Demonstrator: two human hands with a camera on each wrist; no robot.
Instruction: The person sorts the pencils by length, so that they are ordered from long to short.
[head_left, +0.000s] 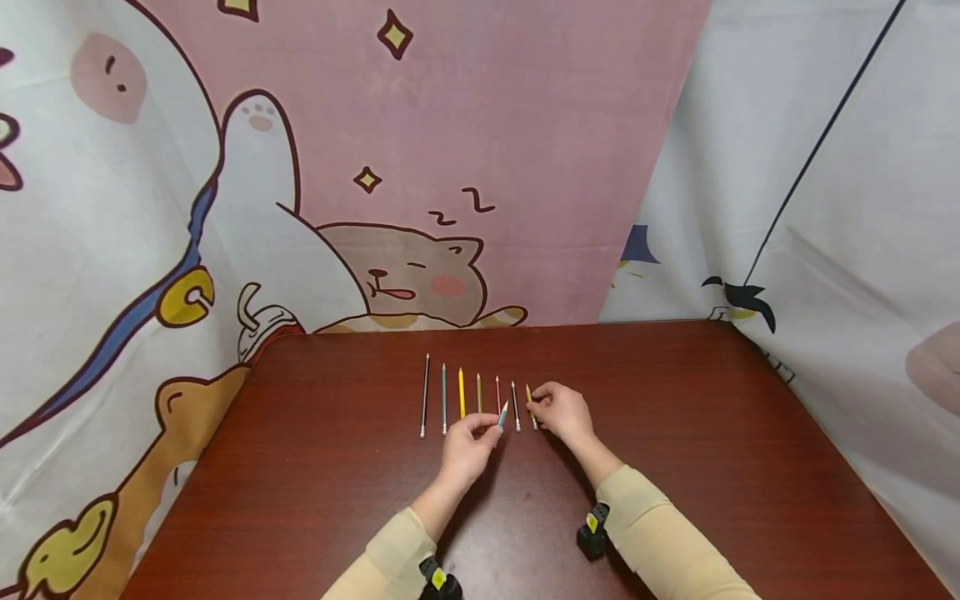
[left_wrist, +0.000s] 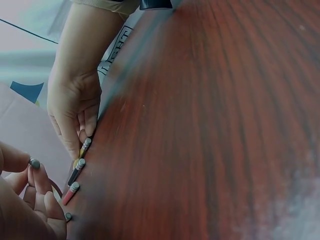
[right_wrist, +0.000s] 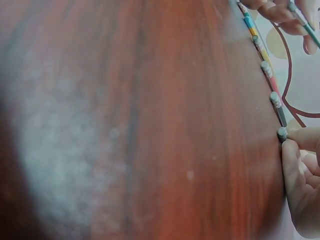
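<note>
My left hand [head_left: 467, 450] pinches a short light-blue pencil [head_left: 503, 414] between thumb and fingers, held above the table with its tip up. To the right, my right hand [head_left: 562, 412] pinches a yellow pencil [head_left: 530, 402] that lies at the right end of a row. The row runs leftward with a dark pencil [head_left: 515, 404], a red pencil [head_left: 497, 392], an olive-gold pencil [head_left: 479, 392], a bright yellow pencil [head_left: 461, 387], a teal pencil [head_left: 444, 396] and a long black pencil [head_left: 425, 396]. Eraser ends face me; the left hand hides some of the lower ends.
The pencils lie on a reddish-brown wooden table [head_left: 315, 492]. A patterned cloth [head_left: 570, 167] with cartoon animals hangs behind the table's far edge and along its sides. Each wrist carries a small black camera, such as the right one [head_left: 592, 537].
</note>
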